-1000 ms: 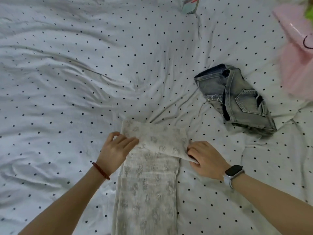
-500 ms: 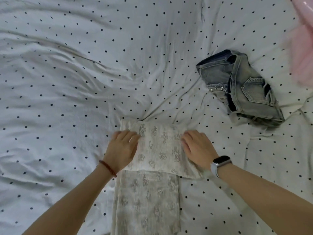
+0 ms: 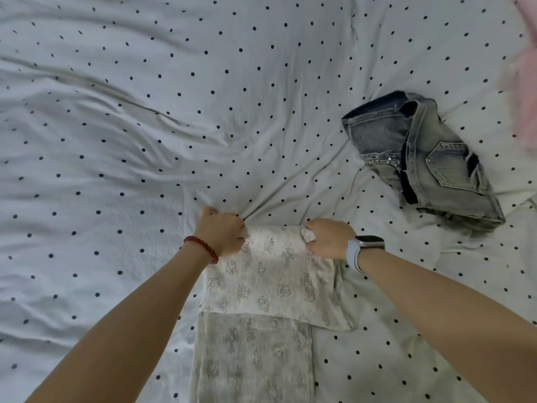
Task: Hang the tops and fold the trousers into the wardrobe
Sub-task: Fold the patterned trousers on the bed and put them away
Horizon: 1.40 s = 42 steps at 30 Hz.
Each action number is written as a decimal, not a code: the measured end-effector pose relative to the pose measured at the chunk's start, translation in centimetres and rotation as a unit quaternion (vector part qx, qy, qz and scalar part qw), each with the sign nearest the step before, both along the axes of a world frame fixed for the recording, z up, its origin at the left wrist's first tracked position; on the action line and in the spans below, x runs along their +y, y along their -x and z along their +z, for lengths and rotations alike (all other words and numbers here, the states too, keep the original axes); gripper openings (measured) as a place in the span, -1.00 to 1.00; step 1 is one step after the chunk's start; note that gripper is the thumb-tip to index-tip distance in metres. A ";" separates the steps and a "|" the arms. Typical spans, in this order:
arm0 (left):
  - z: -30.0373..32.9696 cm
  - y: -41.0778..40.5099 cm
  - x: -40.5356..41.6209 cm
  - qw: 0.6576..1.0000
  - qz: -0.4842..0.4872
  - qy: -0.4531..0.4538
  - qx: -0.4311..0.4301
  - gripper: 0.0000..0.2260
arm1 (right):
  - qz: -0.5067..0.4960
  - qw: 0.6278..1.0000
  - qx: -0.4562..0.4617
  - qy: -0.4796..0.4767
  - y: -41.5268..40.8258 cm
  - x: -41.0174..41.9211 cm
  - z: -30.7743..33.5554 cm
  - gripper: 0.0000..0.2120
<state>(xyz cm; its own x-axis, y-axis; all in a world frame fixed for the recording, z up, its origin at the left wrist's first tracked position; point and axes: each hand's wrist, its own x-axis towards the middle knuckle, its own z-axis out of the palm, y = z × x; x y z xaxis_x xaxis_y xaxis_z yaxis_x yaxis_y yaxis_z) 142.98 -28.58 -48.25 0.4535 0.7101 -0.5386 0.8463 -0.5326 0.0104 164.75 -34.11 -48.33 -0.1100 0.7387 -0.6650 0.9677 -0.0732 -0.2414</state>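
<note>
While folding on the bed [image 3: 145, 170]:
Left hand [image 3: 222, 232]: grip clenched on printed trousers [image 3: 270, 283], far corner.
Right hand [image 3: 327, 238]: grip clenched on opposite corner.
Denim shorts [image 3: 427, 161]: well apart, right.

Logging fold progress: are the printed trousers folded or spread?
Partly folded: printed trousers have one end doubled over the rest, both hands gripping the fold.

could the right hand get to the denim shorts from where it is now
Probably yes. The right hand grips the patterned trousers, so it must let go first. The denim shorts lie uncovered on the bedsheet, with only bare sheet between.
</note>
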 end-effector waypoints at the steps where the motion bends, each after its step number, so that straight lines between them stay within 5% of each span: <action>1: 0.3 0.1 0.2 1.000 0.001 0.001 -0.011 -0.82 | -0.003 1.000 0.001 -0.013 -0.1 0.2 0.7 -0.97; 7: 4.2 -0.3 1.8 0.955 0.055 -0.205 -0.208 -0.91 | -0.035 0.973 -0.058 -0.222 -1.4 3.3 5.2 -0.73; 14: 3.6 1.5 -5.2 0.904 0.007 -0.347 -0.250 -0.88 | 0.075 0.918 -0.010 -0.389 -1.5 -3.0 5.7 -0.71; 18: 2.1 3.2 -11.9 0.902 -0.005 -0.338 -0.270 -0.66 | 0.129 0.926 0.031 -0.354 -1.0 -9.9 3.7 -0.63; 23: -0.9 5.1 -18.0 0.933 0.011 -0.254 -0.256 -0.90 | 0.165 0.947 0.036 -0.275 -0.8 -16.2 0.1 -0.71; 27: -2.1 6.1 -20.1 0.976 0.038 -0.115 -0.183 -0.63 | 0.198 0.956 0.001 -0.215 -1.0 -17.6 -0.4 -0.68; 30: -1.3 5.6 -19.0 0.958 0.058 -0.162 -0.229 -0.87 | 0.167 0.949 0.026 -0.266 -0.4 -16.0 0.4 -0.72; 34: -0.2 2.4 -15.4 0.943 0.112 -0.211 -0.232 -0.63 | 0.104 0.929 -0.003 -0.356 2.1 -11.9 1.1 -0.65; 42: -8.4 0.1 -14.3 0.969 0.119 -0.140 -0.165 -0.49 | 0.066 0.966 -0.073 -0.237 3.6 -10.1 -6.1 -0.49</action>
